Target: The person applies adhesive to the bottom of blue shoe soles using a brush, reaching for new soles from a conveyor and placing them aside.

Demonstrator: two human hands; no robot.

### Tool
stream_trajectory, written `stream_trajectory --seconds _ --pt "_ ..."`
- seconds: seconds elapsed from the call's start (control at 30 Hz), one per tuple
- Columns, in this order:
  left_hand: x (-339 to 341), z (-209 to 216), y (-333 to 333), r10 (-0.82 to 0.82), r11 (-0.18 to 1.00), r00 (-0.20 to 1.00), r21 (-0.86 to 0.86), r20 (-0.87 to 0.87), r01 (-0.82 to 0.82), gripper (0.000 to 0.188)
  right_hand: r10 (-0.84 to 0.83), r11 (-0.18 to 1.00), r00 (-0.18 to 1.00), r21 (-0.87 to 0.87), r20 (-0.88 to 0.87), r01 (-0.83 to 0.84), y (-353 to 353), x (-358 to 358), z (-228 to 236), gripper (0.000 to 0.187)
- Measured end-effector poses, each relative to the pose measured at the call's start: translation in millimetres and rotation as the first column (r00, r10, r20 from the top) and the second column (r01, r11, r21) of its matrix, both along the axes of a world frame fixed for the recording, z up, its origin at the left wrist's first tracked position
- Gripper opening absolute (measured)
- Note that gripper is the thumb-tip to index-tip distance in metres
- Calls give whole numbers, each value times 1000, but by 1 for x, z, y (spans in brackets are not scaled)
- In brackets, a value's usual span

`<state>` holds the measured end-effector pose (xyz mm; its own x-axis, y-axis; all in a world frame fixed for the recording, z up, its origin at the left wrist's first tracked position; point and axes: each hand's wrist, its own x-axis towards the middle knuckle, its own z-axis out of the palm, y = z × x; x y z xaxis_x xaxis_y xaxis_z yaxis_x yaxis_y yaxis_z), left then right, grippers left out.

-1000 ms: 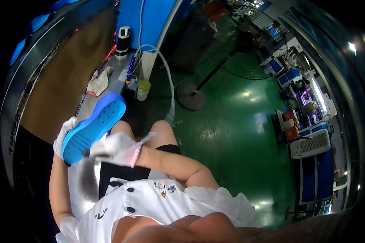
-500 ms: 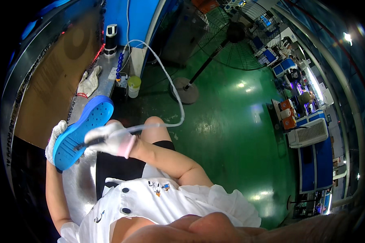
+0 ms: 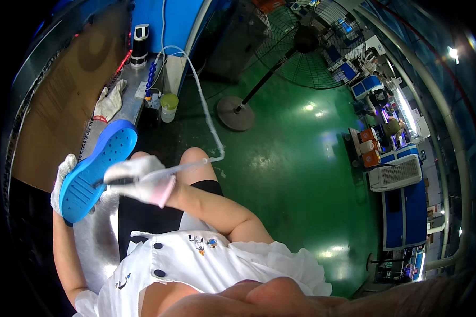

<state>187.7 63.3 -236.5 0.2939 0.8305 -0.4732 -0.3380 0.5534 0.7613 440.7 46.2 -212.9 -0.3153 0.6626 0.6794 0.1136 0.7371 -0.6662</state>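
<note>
My left hand [image 3: 63, 171], in a white knitted glove, is closed on the outer edge of a blue shoe sole [image 3: 98, 166]. The sole is held tilted, its face with holes and grooves turned up. My gloved right hand [image 3: 135, 178], somewhat blurred, is closed round a slim dark tool [image 3: 104, 183] whose tip is over the grooved end of the sole; whether it touches cannot be made out. From this hand a translucent hose [image 3: 209, 116] runs up toward the blue panel.
On the metal ledge lie a white glove [image 3: 109, 101] and a black-and-white cylinder [image 3: 139, 46]. Nearby are a blue jointed hose [image 3: 150, 79] and a yellow-topped tub [image 3: 168, 108]. Brown cardboard [image 3: 47, 121] lines the left. A fan [image 3: 305, 41] stands on the green floor [image 3: 291, 174].
The whole view has shifted slightly, so everything sits a little further left. Both hands keep their grip; the tool's tip stays over the grooved end of the sole.
</note>
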Motion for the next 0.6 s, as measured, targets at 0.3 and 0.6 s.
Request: stream_trajectory --seconds 0.3,0.6 --pt "1 12 -7 37 999 997 -35 -73 -40 72 46 999 981 19 186 -50 14 10 1 19" --pt "7 31 -21 37 999 995 -7 92 -37 60 26 998 951 45 308 -41 0 20 2 22"
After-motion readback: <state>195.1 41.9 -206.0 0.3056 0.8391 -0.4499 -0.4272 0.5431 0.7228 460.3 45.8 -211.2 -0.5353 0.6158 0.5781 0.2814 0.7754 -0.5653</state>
